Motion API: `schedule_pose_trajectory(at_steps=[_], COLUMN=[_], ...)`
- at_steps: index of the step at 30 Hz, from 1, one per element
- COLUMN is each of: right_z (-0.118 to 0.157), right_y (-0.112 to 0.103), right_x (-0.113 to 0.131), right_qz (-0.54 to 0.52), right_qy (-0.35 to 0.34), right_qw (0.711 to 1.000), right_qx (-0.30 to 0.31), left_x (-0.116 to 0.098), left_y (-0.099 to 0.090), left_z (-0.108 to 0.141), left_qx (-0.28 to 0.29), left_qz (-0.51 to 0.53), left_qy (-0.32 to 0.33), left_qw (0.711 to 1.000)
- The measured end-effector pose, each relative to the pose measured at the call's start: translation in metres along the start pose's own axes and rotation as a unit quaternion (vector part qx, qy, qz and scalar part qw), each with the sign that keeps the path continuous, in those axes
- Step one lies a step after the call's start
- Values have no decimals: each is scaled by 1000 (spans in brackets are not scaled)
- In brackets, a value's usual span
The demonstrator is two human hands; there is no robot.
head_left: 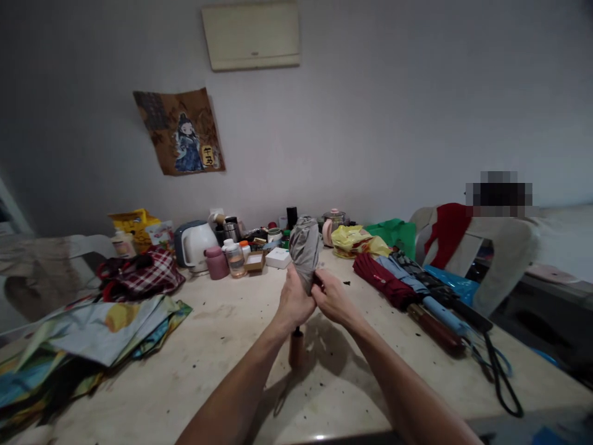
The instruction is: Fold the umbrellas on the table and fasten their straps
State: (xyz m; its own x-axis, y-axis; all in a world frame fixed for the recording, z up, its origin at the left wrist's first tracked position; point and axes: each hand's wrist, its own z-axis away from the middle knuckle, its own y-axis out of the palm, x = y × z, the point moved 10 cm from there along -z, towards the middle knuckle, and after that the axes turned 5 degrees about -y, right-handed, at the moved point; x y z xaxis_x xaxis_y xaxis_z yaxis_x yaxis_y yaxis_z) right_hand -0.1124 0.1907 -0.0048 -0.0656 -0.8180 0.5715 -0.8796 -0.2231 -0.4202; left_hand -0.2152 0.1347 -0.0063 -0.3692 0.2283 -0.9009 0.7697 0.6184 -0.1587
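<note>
A grey folded umbrella [304, 244] stands roughly upright over the middle of the table, its brown handle [296, 350] pointing down towards me. My left hand [295, 299] is closed around the lower part of the gathered grey cloth. From the other side, my right hand [332, 296] pinches the cloth at the same height, with its fingertips bent inward and partly hidden. A wrist loop trails from the handle onto the tabletop. The cloth is bunched in loose folds above both hands.
To the right lie several folded umbrellas, including a dark red umbrella [384, 281] and a light blue umbrella [435, 307]. A spread patterned cloth [106, 330] covers the table's left side. Along the wall stand a kettle [197, 247], a pink jar [216, 263] and a yellow plastic bag [356, 241].
</note>
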Motion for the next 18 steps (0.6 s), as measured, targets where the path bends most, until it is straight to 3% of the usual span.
schedule_pose_trajectory(at_steps=[2, 5, 7, 9, 13, 16, 18], right_z=[-2, 2, 9, 16, 19, 16, 16], right_y=[-2, 12, 34, 50, 53, 53, 53], right_x=[-4, -12, -11, -11, -15, -17, -19], right_qz=[-96, -218, -239, -216, -200, -307, -371], right_qy=[29, 94, 113, 110, 99, 122, 149], right_qw=[995, 971, 963, 968, 974, 943, 915], right_qx=[-8, -1, 45, 68, 31, 42, 48], left_x=[-3, 2, 3, 5, 11, 18, 27], left_y=[3, -12, -28, -34, -19, 1, 10], left_z=[-3, -12, -17, -21, -25, -20, -18], left_qx=[25, -28, -74, -74, 13, 68, 70], left_qz=[72, 170, 209, 250, 316, 343, 326], left_qy=[-15, -44, -34, -34, -66, -83, -91], left_qw=[997, 984, 974, 965, 946, 933, 938])
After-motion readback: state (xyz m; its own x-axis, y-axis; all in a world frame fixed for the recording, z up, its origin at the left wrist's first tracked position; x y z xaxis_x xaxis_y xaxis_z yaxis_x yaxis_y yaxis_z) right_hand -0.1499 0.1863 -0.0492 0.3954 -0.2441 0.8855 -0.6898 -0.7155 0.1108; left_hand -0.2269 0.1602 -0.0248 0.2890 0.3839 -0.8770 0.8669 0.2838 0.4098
